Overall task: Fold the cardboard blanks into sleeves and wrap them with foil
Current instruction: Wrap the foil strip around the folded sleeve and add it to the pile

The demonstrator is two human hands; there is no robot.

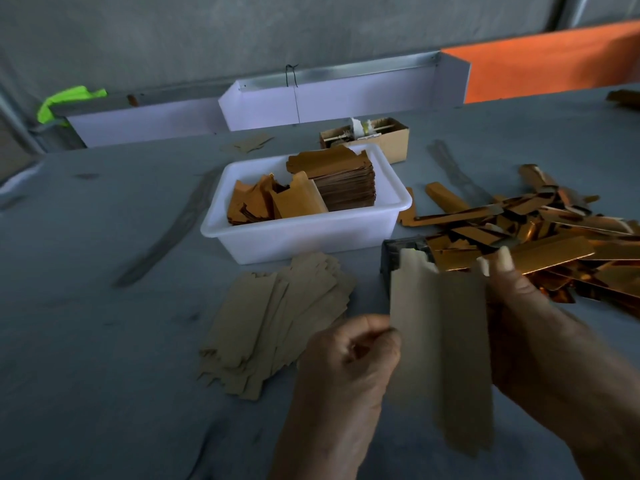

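Item: one cardboard blank (441, 344), in hand above the bench (104, 306).

We list, left to right: spare blanks (277, 323) left of our grip; left hand (349, 362) pinching the blank's left edge; right hand (533, 327) curled round its right edge. We judge it light, stiff, creasing readily; best held by the long edges. The right fingers behind the blank are hidden, and its lower end blurs.

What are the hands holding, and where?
One cardboard blank: left hand pinches its left edge, right hand grips its right edge.
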